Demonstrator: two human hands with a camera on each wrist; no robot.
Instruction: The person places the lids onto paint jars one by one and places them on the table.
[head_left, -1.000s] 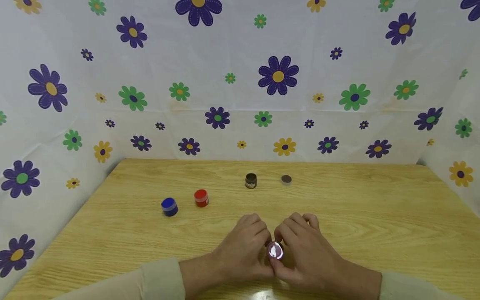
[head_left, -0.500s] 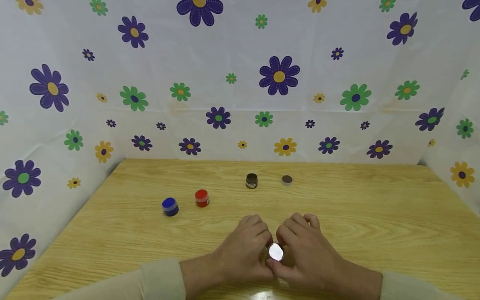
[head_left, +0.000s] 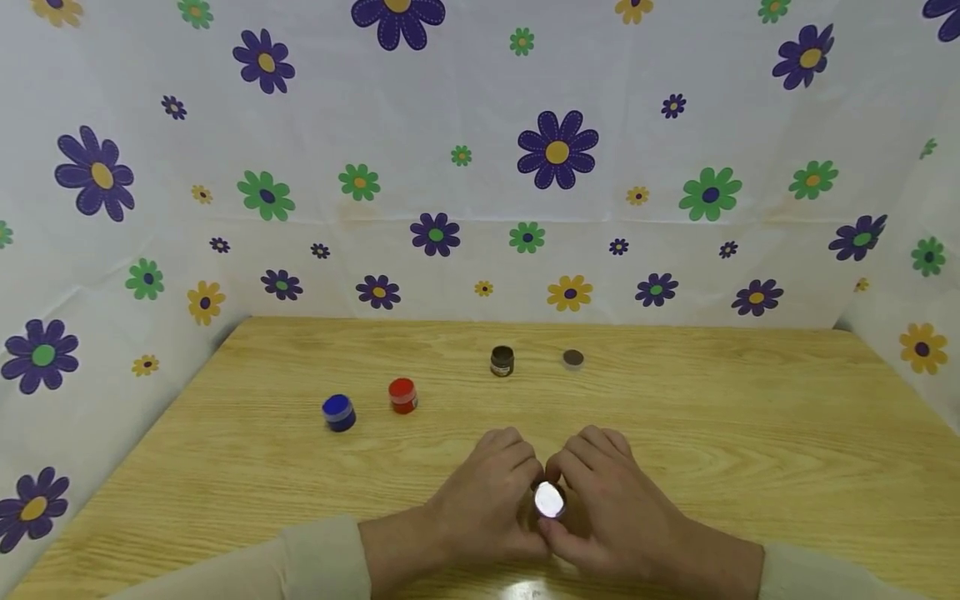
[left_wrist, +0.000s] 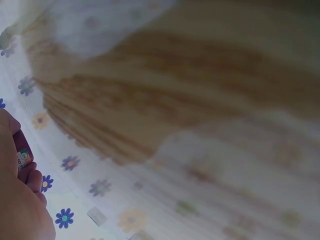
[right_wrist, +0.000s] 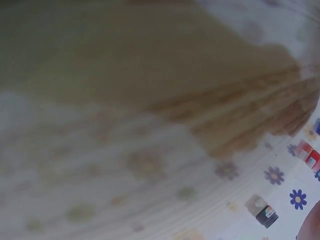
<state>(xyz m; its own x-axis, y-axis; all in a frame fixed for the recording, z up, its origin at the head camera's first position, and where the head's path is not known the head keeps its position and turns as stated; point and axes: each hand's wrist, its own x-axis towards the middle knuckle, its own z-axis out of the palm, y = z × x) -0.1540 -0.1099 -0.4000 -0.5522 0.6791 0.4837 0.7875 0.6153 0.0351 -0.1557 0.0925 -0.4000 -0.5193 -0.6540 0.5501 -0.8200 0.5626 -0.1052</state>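
Observation:
A small dark reddish paint jar sits between my two hands near the front of the table, its round top bright with glare. My left hand grips it from the left, fingers curled round its far side. From the right, the thumb and curled fingers of my right hand pinch it. The left wrist view shows the jar's maroon side and label between the thumb and fingers of the left hand. Only an edge of the right hand shows in the right wrist view.
Farther back on the wooden table stand a blue paint jar, a red paint jar and a dark jar. A flat, dark-topped lid lies right of the dark jar. Flower-patterned cloth encloses the back and sides.
The glare on the jar's top changes from a partial patch to almost all white, and the jar tilts slightly. Both hands stay nearly in place around it.

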